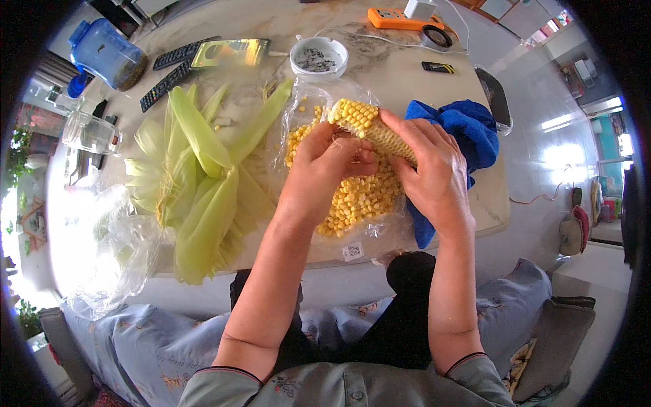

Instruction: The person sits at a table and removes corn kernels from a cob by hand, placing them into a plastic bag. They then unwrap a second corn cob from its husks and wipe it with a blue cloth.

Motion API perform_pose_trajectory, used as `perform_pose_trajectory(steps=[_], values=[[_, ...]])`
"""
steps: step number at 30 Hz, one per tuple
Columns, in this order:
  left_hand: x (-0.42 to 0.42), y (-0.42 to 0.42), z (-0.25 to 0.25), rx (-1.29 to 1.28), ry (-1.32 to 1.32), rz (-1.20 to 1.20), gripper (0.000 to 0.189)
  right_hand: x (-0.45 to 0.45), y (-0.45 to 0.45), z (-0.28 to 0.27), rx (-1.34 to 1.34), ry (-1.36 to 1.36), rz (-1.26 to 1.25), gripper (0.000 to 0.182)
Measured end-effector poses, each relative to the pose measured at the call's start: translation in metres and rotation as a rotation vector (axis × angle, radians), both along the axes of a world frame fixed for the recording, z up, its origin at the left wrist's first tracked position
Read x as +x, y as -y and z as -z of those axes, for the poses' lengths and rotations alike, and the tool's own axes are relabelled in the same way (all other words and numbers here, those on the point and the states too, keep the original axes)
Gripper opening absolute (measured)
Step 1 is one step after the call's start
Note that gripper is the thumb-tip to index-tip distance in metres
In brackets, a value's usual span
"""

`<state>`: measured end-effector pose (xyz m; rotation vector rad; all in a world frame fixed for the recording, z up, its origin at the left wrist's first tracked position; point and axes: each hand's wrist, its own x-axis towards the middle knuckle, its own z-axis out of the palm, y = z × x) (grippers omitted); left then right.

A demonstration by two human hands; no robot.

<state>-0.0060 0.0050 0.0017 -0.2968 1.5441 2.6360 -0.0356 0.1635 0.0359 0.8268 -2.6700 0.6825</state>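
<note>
A corn cob (389,136) is gripped in my right hand (432,163). Yellow kernels still cover its far-left end, while the stretch toward my right palm is stripped bare. My left hand (330,157) is at the underside of the kernel-covered end, its fingers curled; whether loose kernels lie in them is hidden. Below both hands, a heap of loose corn kernels (363,201) rests on a clear plastic bag (374,239) spread on the marble-patterned table (244,25).
Green corn husks (203,178) lie left of the kernels, beside a crumpled plastic bag (117,244). A blue cloth (470,132) sits at the right. Farther back are a white ashtray (319,71), remote controls (168,84), a phone (231,53) and a blue plastic jug (104,51).
</note>
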Motion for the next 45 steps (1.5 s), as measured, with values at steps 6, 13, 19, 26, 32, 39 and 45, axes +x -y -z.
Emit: perform_pose_trajectory(steps=[6, 13, 19, 26, 32, 39, 45], values=[[-0.001, 0.002, -0.003, 0.019, 0.029, 0.022, 0.025, 0.001, 0.001, -0.003, 0.009, -0.006, -0.008, 0.055], [0.000, 0.001, 0.005, 0.024, 0.051, -0.019, 0.022, 0.002, 0.002, -0.001, 0.073, -0.056, -0.021, 0.053], [-0.002, 0.001, 0.004, 0.119, 0.056, -0.005, 0.021, 0.001, 0.001, -0.002, 0.052, -0.044, -0.016, 0.054], [-0.001, 0.003, 0.000, 0.132, 0.041, 0.009, 0.023, 0.000, -0.001, -0.002, 0.056, -0.036, -0.007, 0.055], [-0.001, -0.001, 0.002, 0.102, 0.029, -0.020, 0.024, 0.001, -0.001, -0.001, 0.067, -0.039, -0.009, 0.055], [-0.003, 0.003, 0.003, 0.125, 0.067, 0.013, 0.023, -0.001, -0.001, -0.002, 0.016, -0.024, -0.013, 0.053], [-0.001, 0.004, -0.001, 0.224, 0.073, 0.013, 0.027, 0.000, -0.002, -0.004, 0.063, -0.029, -0.003, 0.056]])
